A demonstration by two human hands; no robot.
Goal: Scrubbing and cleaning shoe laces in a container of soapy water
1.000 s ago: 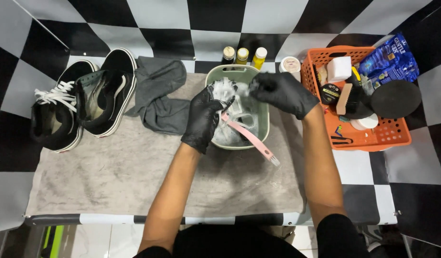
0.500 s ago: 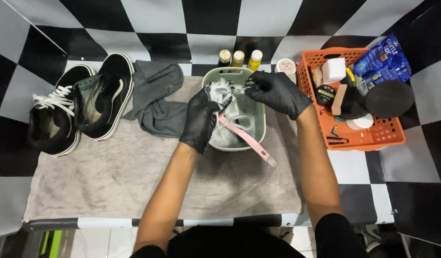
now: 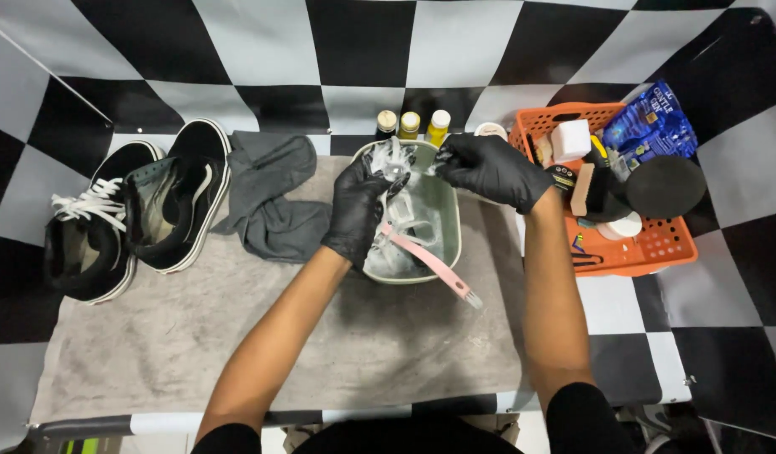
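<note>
Both hands wear black gloves and meet over a pale green basin (image 3: 449,220) that stands on a grey towel (image 3: 195,336) spread across the bench; the left hand (image 3: 357,210) reaches into the basin from the near-left side, its fingers (image 3: 373,172) curled and pinching a wet white lace (image 3: 394,161) at the basin's far rim; the right hand (image 3: 489,168) comes in from the right, fingers (image 3: 445,160) pressed together on the other end of the same lace, so the lace hangs between the two hands just above the water; more pale, soaked material lies in the basin below the left hand; a pink brush (image 3: 428,262) rests slanted across the basin's near rim, its head sticking out over the towel; a dark grey cloth (image 3: 270,202) lies crumpled just left of the basin; a pair of black shoes (image 3: 127,219) sits further left; three small bottles (image 3: 411,124) stand behind the basin; an orange basket (image 3: 657,248) of cleaning things sits to the right of the right hand.
</note>
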